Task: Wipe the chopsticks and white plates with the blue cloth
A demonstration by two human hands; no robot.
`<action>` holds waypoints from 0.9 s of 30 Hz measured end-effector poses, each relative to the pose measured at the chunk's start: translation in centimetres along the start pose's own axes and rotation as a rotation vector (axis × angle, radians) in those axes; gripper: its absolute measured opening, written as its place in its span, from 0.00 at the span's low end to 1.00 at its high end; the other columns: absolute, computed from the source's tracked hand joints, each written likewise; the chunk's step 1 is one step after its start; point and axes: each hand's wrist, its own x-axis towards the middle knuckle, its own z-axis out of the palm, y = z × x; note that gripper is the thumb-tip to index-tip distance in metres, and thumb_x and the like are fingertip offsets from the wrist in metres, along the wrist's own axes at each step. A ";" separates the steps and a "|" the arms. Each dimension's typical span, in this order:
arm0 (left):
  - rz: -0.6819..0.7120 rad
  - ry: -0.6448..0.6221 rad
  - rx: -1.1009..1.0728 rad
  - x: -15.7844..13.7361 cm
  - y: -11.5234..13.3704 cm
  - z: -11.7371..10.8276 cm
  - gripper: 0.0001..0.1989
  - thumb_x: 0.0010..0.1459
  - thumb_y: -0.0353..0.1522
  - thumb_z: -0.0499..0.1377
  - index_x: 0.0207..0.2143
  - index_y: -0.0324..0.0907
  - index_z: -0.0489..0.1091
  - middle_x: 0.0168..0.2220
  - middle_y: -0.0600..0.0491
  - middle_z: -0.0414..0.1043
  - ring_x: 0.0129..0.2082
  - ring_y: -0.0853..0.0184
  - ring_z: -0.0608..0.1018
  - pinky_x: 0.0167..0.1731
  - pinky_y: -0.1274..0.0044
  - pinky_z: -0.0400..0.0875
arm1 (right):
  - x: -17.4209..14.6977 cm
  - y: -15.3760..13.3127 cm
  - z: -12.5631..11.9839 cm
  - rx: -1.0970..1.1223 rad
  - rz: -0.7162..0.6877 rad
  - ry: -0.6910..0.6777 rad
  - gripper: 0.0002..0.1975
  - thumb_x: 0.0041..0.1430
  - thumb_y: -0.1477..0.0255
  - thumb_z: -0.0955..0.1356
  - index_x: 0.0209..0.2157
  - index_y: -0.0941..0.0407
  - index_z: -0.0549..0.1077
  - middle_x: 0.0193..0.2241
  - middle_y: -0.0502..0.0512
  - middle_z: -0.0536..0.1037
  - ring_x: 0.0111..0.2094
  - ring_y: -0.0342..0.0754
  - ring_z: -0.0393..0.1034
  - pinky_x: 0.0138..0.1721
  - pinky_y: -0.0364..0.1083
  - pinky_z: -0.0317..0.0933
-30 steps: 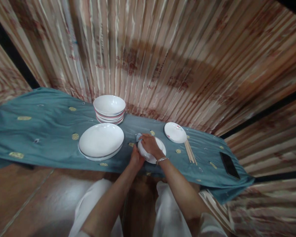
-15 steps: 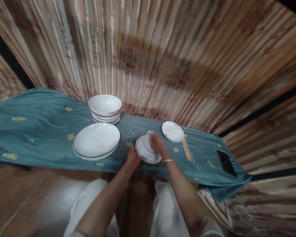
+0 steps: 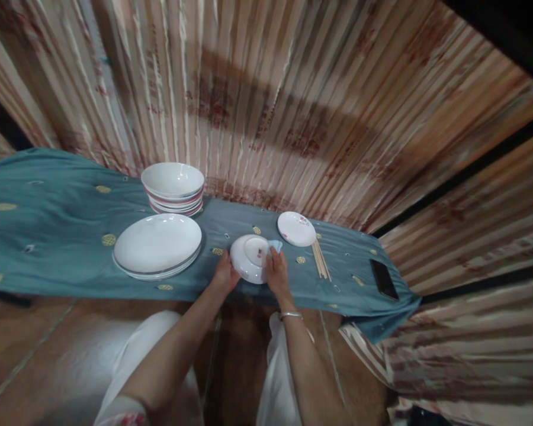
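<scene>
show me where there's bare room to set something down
Widest patch: tablecloth left of the large plates and stacked bowls. Smaller: between the chopsticks and black smartphone. Crowded: bowls close behind the plates, chopsticks right beside the floral plate, and the middle, where left hand and right hand, with blue cloth, hold the white dish.

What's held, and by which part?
A white dish, underside showing, held by its rim: left hand at the left edge, right hand at the right edge with a blue cloth.

Pleated, red-printed beige curtains [image 3: 257, 89] fill the upper frame, with dark bars [image 3: 466, 173] at left and right. A teal patterned cloth [image 3: 66, 236] drapes the counter [image 3: 9, 251]. Brown tiled floor [image 3: 39, 349] shines at lower left.
</scene>
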 end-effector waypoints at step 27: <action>0.024 0.035 0.043 0.7 -0.5 -0.3 0.20 0.66 0.32 0.44 0.53 0.32 0.65 0.44 0.42 0.76 0.49 0.61 0.75 0.49 0.73 0.70 | -2.5 -7.3 -1.9 -0.209 -0.289 -0.242 0.21 0.66 0.67 0.57 0.57 0.58 0.66 0.61 0.64 0.61 0.64 0.56 0.49 0.59 0.59 0.50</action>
